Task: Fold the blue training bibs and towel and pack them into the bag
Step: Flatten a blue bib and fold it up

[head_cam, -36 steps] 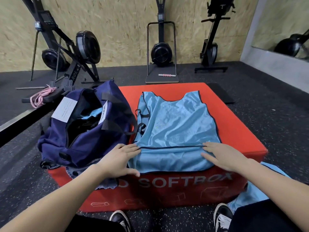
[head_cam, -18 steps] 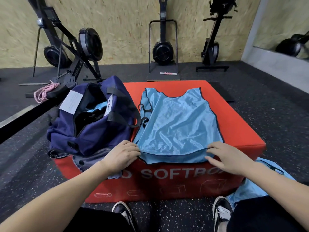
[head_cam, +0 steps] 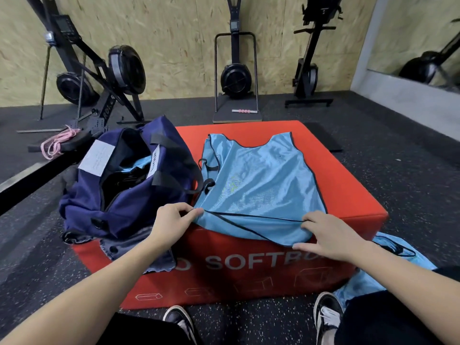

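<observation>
Red soft box (head_cam: 348, 195) carries the bib (head_cam: 261, 185), long axis running away from you. Your left hand (head_cam: 171, 220) and right hand (head_cam: 328, 235) pinch its near hem corners; bag (head_cam: 129, 195) lies left.

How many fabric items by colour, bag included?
Light blue: 3, the bib on the box, the bib on the floor, a piece inside the bag
Navy: 1, the bag
Grey: 1, the towel
Total: 5
</observation>
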`<state>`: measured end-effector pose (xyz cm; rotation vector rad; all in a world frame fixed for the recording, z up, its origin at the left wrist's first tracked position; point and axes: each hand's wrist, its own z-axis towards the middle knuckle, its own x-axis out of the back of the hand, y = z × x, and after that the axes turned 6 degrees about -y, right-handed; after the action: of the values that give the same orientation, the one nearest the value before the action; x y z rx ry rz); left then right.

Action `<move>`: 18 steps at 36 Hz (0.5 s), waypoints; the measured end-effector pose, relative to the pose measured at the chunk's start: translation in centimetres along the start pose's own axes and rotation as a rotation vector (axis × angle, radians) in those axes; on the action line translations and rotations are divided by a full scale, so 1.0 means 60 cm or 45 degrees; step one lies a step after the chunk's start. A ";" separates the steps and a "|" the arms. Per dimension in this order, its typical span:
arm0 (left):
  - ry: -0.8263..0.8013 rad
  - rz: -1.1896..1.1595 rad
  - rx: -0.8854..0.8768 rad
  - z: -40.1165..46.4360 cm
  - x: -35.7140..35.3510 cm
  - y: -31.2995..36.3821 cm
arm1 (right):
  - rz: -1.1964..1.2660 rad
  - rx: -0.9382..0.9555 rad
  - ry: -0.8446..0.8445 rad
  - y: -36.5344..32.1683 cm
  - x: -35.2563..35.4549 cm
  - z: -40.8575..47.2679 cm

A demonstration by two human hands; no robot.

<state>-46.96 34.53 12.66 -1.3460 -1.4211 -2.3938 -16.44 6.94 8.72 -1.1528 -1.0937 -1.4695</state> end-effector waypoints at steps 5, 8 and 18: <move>0.000 -0.090 0.052 0.006 -0.006 0.016 | -0.060 0.020 0.080 -0.023 -0.005 0.019; -0.031 -0.102 0.046 0.009 -0.004 0.023 | 0.015 0.030 0.029 -0.051 -0.001 0.038; -0.102 -0.186 0.015 0.016 0.009 0.025 | 0.386 -0.075 -0.020 -0.182 0.006 0.127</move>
<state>-46.01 34.53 14.25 -1.3964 -1.6048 -2.4399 -26.08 16.10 9.28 -1.3106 -0.8472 -1.2634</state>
